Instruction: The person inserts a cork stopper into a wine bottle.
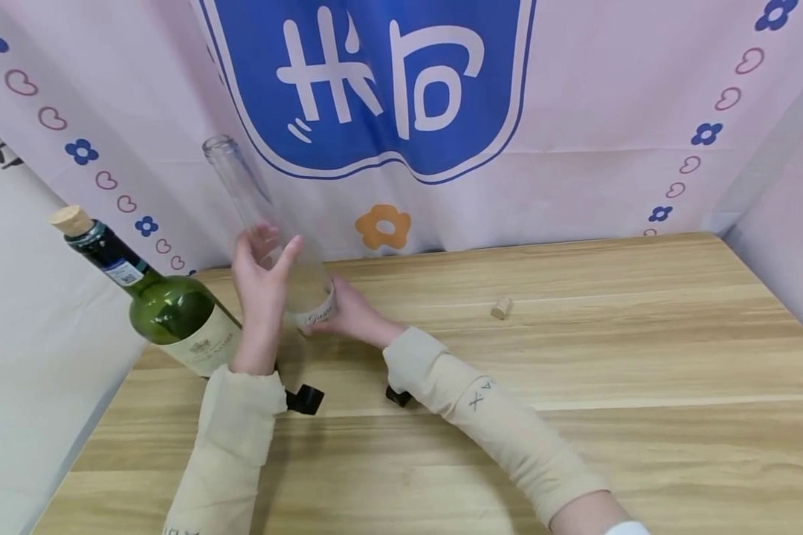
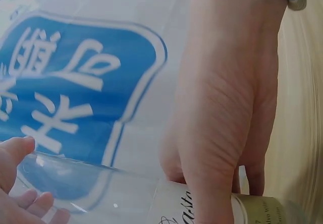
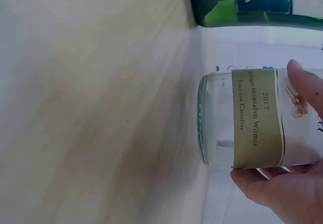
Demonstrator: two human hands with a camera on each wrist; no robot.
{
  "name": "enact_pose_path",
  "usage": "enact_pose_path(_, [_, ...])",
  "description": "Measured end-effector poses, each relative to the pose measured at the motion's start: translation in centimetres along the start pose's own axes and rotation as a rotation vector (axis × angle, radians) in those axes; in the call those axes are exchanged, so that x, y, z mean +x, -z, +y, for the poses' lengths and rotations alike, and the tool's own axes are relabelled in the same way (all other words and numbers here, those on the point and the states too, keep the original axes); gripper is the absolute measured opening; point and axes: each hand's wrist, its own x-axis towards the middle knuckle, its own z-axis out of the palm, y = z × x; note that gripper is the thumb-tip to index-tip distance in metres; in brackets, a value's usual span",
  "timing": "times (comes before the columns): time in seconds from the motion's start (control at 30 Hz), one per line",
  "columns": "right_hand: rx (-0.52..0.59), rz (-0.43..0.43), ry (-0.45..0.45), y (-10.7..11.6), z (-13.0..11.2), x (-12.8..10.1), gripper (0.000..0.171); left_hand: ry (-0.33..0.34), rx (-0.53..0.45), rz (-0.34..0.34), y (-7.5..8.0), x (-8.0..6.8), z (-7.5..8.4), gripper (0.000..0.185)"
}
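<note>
A clear glass wine bottle [image 1: 241, 178], its mouth uncorked, tilts with its neck toward the back left. Curved round its middle is my left hand [image 1: 264, 279], thumb on the near side and fingers partly seen through the glass. Down at the label [image 3: 257, 118], my right hand [image 1: 355, 312] grips the lower body, thumb on one side and fingers on the other. The bottle's base [image 3: 203, 118] is close over the tabletop. Left of my left hand stands a green wine bottle [image 1: 174, 308] with a cork [image 1: 71, 221] in its mouth; my left forearm hides part of it.
A small loose cork [image 1: 501, 307] lies on the wooden table [image 1: 575, 371], right of my hands. A printed cloth [image 1: 589, 89] hangs behind the table's back edge. Black straps [image 1: 305, 399] show by my wrists.
</note>
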Motion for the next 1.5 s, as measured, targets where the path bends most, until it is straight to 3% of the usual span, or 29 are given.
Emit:
enact_pose_path(0.2, [0.046, -0.04, -0.013, 1.5, -0.7, -2.2, 0.099, -0.015, -0.038, -0.074, -0.2, -1.9, 1.7, 0.047])
enact_pose_path(0.5, [0.133, -0.088, -0.016, 5.1, -1.8, -6.0, 0.088, -0.027, -0.076, -0.238, -1.4, -4.4, 4.4, 0.046])
enact_pose_path(0.67, [0.161, -0.08, 0.057, 6.9, -1.9, -8.2, 0.089, -0.052, -0.094, -0.311, -2.8, -5.9, 5.7, 0.047])
enact_pose_path(0.83, [0.162, -0.016, 0.17, 8.3, -1.6, -10.4, 0.089, -0.097, -0.097, -0.371, -4.3, -7.4, 6.8, 0.046])
enact_pose_path(1.03, [0.097, -0.002, 0.084, 10.2, -1.9, -13.4, 0.087, -0.145, -0.104, -0.431, -6.0, -9.0, 7.3, 0.045])
enact_pose_path(1.27, [0.054, -0.027, 0.102, 11.6, -1.4, -16.0, 0.083, -0.19, -0.097, -0.488, -7.3, -10.9, 7.6, 0.046])
enact_pose_path(1.5, [0.064, 0.014, 0.072, 11.7, -0.7, -17.7, 0.079, -0.191, -0.122, -0.53, -8.2, -12.3, 7.4, 0.045])
